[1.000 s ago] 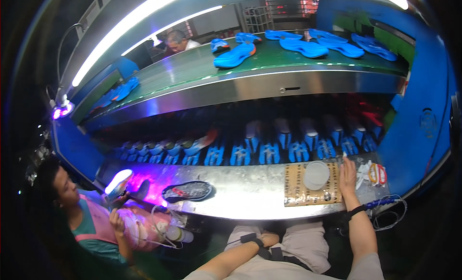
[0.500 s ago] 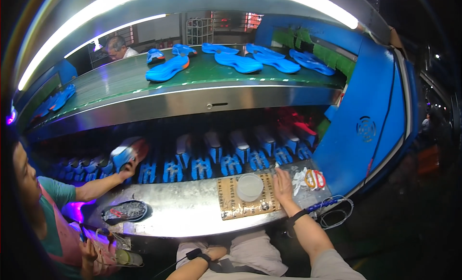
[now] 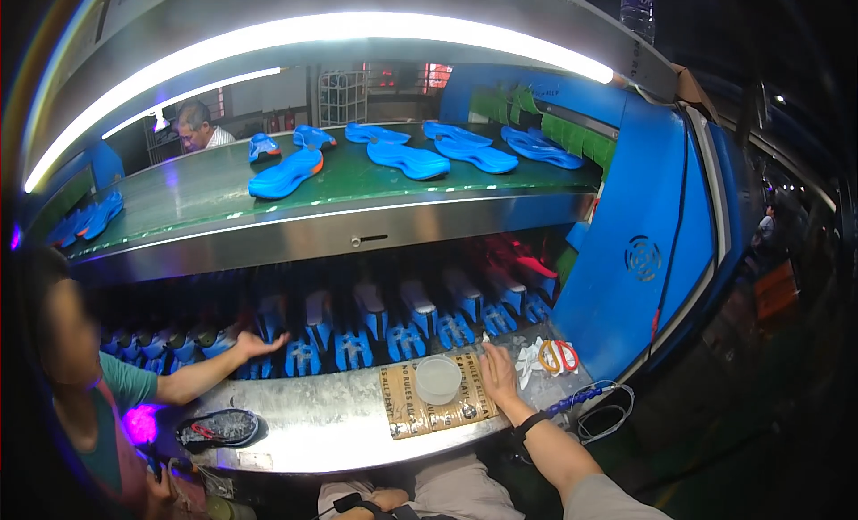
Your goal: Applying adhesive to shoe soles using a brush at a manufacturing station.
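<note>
2 hands parked: left hand (image 3: 391, 499) on lap (image 3: 460, 491), grip can't tell; right hand (image 3: 499, 375) looks relaxed beside cardboard (image 3: 409, 420), likely shielding bench (image 3: 326, 422).

Bench (image 3: 322, 435) count: 1 dark shoe (image 3: 221, 428), 1 cardboard piece (image 3: 429, 419), 1 round container (image 3: 438, 381), 2 rings (image 3: 572, 356).
Above: at least 8 blue soles (image 3: 408, 161) on green belt (image 3: 188, 189), 2 light tubes (image 3: 357, 25).

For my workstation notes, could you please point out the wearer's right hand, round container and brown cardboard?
Right hand (image 3: 499, 375), head view: its back.
Round container (image 3: 438, 380), head view: its middle.
Brown cardboard (image 3: 454, 416), head view: front part.
</note>
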Motion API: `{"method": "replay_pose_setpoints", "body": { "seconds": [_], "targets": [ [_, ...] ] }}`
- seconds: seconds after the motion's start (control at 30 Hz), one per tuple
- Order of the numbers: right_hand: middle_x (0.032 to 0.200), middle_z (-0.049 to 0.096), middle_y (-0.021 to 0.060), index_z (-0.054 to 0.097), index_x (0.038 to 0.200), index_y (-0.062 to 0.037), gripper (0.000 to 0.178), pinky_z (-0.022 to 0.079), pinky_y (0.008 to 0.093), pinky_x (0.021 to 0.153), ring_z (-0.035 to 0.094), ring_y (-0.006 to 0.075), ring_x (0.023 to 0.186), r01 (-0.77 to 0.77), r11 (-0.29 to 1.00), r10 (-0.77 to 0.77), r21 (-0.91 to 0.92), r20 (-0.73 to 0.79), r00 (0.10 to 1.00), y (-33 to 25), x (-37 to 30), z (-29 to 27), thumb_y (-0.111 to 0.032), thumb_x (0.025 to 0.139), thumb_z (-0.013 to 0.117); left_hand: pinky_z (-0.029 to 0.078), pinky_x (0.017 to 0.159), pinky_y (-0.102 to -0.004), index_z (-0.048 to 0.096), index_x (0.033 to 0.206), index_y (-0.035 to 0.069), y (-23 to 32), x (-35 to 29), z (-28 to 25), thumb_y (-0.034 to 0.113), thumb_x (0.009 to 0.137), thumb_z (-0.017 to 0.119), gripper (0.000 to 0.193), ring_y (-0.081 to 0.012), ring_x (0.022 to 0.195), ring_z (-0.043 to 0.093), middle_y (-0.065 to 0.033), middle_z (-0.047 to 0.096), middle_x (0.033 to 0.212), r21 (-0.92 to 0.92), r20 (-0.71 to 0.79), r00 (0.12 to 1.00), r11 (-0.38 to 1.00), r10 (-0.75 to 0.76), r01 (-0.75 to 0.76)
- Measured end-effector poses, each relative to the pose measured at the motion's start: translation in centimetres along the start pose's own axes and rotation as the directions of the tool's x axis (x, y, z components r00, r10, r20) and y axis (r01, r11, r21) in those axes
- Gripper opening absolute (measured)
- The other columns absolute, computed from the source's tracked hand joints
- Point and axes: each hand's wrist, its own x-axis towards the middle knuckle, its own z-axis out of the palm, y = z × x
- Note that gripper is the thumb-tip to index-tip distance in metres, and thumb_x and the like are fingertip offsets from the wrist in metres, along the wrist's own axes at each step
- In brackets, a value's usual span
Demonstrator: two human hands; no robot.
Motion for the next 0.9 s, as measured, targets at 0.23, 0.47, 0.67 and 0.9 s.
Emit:
{"method": "replay_pose_setpoints", "body": {
  "seconds": [0.23,0.47,0.67,0.9],
  "targets": [
    [0.111,0.061,0.0199,0.061,0.124,-0.0058,0.03,0.049,0.0449,0.088,0.061,0.0407,0.103,-0.031,1.0,0.031,-0.004,-0.002,1.0,-0.1,-0.2,0.1,-0.017,0.096,0.057,0.045,0.1,-0.0428,0.069,0.111,0.006,0.2,-1.3,-0.5,0.033,0.097,0.048,0.037,-0.032,0.119,0.06,-0.0189,0.066,0.124,-0.131,-0.121,0.988,0.985,0.101,-0.116],
    [0.111,0.06,0.0198,0.061,0.123,-0.0059,0.03,0.049,0.0458,0.089,0.06,0.0408,0.103,-0.021,1.0,0.021,0.002,0.005,1.0,-0.3,-0.3,0.3,-0.019,0.096,0.057,0.043,0.102,-0.0401,0.066,0.117,0.009,2.1,-3.4,-2.2,0.03,0.096,0.05,0.034,-0.0309,0.123,0.057,-0.0134,0.063,0.13,-0.123,0.03,0.999,0.992,0.021,-0.017],
    [0.113,0.06,0.02,0.061,0.123,-0.0051,0.03,0.048,0.0445,0.092,0.059,0.0408,0.106,-0.083,0.996,0.083,0.015,0.039,0.996,-0.8,-0.4,0.2,-0.017,0.096,0.057,0.046,0.099,-0.0381,0.067,0.117,0.008,2.3,-3.8,-2.0,0.025,0.092,0.053,0.033,-0.0299,0.116,0.061,-0.0116,0.065,0.126,-0.097,0.018,0.998,0.994,0.056,-0.054],
    [0.111,0.059,0.0212,0.06,0.122,-0.0022,0.03,0.047,0.0444,0.092,0.059,0.0407,0.106,-0.088,0.996,0.088,0.012,0.045,0.995,-0.9,-0.3,0.2,-0.017,0.096,0.055,0.049,0.095,-0.0358,0.068,0.117,0.008,2.3,-4.0,-1.7,0.018,0.087,0.057,0.034,-0.0288,0.109,0.065,-0.0096,0.068,0.121,-0.057,0.0,0.999,0.997,0.053,-0.053]
  ]
}}
